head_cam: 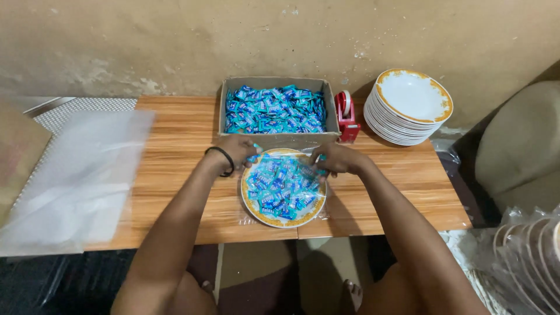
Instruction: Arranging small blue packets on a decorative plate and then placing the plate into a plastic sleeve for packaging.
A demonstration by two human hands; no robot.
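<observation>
A white plate with an orange rim (263, 217) lies on the wooden table, heaped with blue wrapped candies (283, 186) under a clear plastic film. My left hand (236, 150), a black band on its wrist, grips the film at the plate's far left rim. At the far right rim my right hand (333, 158) pinches the same film. Just behind the plate stands an open cardboard box (279, 83) full of the same blue candies.
A red tape dispenser (346, 118) stands right of the box, beside a stack of white orange-rimmed plates (408, 108). Clear plastic sheets (76, 181) cover the table's left end. More wrapped plates (528, 251) sit at the lower right. A wall runs behind.
</observation>
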